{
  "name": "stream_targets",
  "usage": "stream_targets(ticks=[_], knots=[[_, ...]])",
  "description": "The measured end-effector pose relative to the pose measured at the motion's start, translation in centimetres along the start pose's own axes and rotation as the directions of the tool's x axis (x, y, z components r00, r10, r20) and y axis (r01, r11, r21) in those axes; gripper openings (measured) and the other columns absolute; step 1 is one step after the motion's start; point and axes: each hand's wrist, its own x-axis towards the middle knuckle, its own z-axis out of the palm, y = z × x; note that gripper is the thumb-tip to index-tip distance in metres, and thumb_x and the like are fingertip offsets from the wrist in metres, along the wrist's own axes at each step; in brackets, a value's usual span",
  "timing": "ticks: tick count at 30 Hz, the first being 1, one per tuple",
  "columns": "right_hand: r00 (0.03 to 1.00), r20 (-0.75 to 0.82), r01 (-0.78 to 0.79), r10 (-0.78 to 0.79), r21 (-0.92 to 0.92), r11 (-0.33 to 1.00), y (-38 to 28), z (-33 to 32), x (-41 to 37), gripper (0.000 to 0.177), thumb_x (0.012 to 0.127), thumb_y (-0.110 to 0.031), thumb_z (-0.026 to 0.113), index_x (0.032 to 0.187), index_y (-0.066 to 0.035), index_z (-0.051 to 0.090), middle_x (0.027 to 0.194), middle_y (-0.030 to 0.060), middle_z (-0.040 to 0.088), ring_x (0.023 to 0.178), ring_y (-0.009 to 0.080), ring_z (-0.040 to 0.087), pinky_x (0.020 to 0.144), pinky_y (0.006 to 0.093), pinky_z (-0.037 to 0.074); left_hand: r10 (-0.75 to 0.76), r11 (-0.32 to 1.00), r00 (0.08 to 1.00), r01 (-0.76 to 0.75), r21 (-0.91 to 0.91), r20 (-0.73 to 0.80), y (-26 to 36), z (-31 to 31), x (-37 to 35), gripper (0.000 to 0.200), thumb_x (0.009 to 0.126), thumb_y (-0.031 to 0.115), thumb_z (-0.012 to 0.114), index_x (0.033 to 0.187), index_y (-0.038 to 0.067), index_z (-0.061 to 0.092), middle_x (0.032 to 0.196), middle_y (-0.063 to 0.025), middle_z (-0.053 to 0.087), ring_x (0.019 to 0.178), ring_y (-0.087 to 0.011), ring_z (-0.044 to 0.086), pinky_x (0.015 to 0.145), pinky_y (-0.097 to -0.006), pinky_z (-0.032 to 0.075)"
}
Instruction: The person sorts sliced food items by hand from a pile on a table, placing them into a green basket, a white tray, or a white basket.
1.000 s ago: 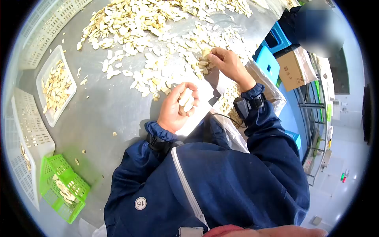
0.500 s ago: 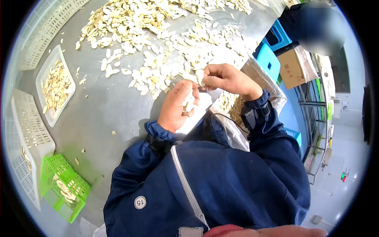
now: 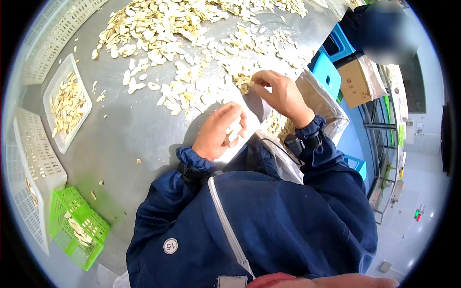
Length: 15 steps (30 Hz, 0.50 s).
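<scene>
My left hand [image 3: 220,130] is curled just above the near edge of the metal table, its fingers closed around several pale slices [image 3: 234,130], partly hidden by the fingers. My right hand [image 3: 283,96] reaches over the near part of the scattered slices, with bent fingers and tips close together beside a small yellowish clump of slices [image 3: 243,82]. Whether a slice is between those fingertips is not clear. Beyond both hands, a large heap of pale, flat dried slices [image 3: 158,29] spreads across the metal table [image 3: 139,120].
A white tray [image 3: 86,105] of slices stands at left. White perforated baskets [image 3: 45,161] and a green basket [image 3: 96,225] with slices lie nearby. Below my right hand, a plastic-lined container [image 3: 331,115] holds slices. Blue stools [image 3: 326,77], a carton [image 3: 355,84] and another person [image 3: 353,29] are at right.
My right hand has moved away from my left and slightly forward, to the yellowish clump. My left hand has stayed nearly in place, still closed around its slices.
</scene>
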Motion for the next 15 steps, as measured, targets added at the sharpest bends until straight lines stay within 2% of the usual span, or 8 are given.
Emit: stream_targets(ticks=[3, 5, 7, 10, 11, 13, 15], knots=[[0.999, -0.028, -0.042, 0.044, 0.083, 0.996, 0.1, 0.2, -0.6, 0.020, 0.097, -0.014, 0.073, 0.113, -0.003, 0.076, 0.102, 0.0133, 0.076, 0.088, 0.0233, 0.073, 0.080, 0.0343, 0.058, -0.108, 0.992, 0.992, 0.103, 0.076, 0.066, 0.5, 0.6, -0.3, 0.025, 0.112, 0.032, 0.056, 0.106, 0.008, 0.059, 0.092, -0.0027, 0.058, 0.072, -0.0080, 0.059, 0.044, -0.0172, 0.034], [0.990, -0.086, -0.110, 0.109, -0.011, 0.994, 0.7, -0.3, -0.6, 0.021, 0.097, -0.015, 0.072, 0.114, -0.003, 0.076, 0.102, 0.0131, 0.077, 0.087, 0.0247, 0.073, 0.077, 0.0350, 0.057, -0.153, 0.984, 0.984, 0.144, 0.107, 0.087, 0.6, 0.9, -0.5, 0.025, 0.112, 0.031, 0.055, 0.106, 0.008, 0.059, 0.092, -0.0031, 0.058, 0.072, -0.0080, 0.060, 0.044, -0.0172, 0.034], [0.987, -0.095, -0.134, 0.132, -0.015, 0.991, 1.4, -0.1, -0.3, 0.020, 0.098, -0.015, 0.072, 0.114, -0.005, 0.076, 0.104, 0.0135, 0.076, 0.088, 0.0266, 0.073, 0.077, 0.0353, 0.057, -0.201, 0.975, 0.974, 0.188, 0.122, 0.106, 0.7, 0.9, -0.5, 0.024, 0.112, 0.030, 0.054, 0.105, 0.007, 0.059, 0.091, -0.0035, 0.058, 0.072, -0.0079, 0.060, 0.044, -0.0172, 0.035], [0.994, -0.105, 0.010, -0.007, 0.029, 1.000, 0.3, 1.5, 0.0, 0.020, 0.097, -0.015, 0.072, 0.114, -0.008, 0.077, 0.108, 0.0130, 0.074, 0.093, 0.0300, 0.072, 0.081, 0.0374, 0.057, -0.222, 0.970, 0.968, 0.207, 0.127, 0.114, 0.5, 0.7, -0.4, 0.024, 0.113, 0.029, 0.053, 0.105, 0.007, 0.058, 0.091, -0.0042, 0.059, 0.071, -0.0077, 0.060, 0.044, -0.0172, 0.037], [0.974, -0.140, 0.169, -0.177, -0.065, 0.983, 0.0, 1.9, 0.3, 0.021, 0.095, -0.015, 0.073, 0.115, -0.011, 0.077, 0.112, 0.0115, 0.073, 0.101, 0.0326, 0.069, 0.087, 0.0405, 0.057, -0.220, 0.971, 0.969, 0.206, 0.124, 0.115, 0.4, 0.6, -0.4, 0.023, 0.113, 0.028, 0.052, 0.105, 0.007, 0.058, 0.092, -0.0044, 0.059, 0.071, -0.0076, 0.060, 0.044, -0.0172, 0.037], [0.965, -0.099, 0.226, -0.241, -0.142, 0.964, -0.9, 2.5, 1.0, 0.022, 0.093, -0.014, 0.074, 0.115, -0.011, 0.077, 0.113, 0.0110, 0.073, 0.105, 0.0337, 0.068, 0.091, 0.0422, 0.056, -0.224, 0.970, 0.968, 0.210, 0.123, 0.110, 0.6, 0.7, -0.4, 0.024, 0.113, 0.028, 0.052, 0.105, 0.007, 0.059, 0.092, -0.0046, 0.059, 0.071, -0.0074, 0.060, 0.044, -0.0171, 0.038], [0.957, -0.081, 0.266, -0.280, -0.146, 0.953, -0.2, 2.9, 1.4, 0.021, 0.093, -0.014, 0.074, 0.113, -0.011, 0.077, 0.113, 0.0105, 0.073, 0.105, 0.0330, 0.068, 0.092, 0.0425, 0.056, -0.218, 0.972, 0.970, 0.206, 0.116, 0.105, 0.8, 0.7, -0.5, 0.024, 0.113, 0.029, 0.052, 0.105, 0.007, 0.059, 0.092, -0.0047, 0.060, 0.070, -0.0076, 0.060, 0.044, -0.0173, 0.038]])
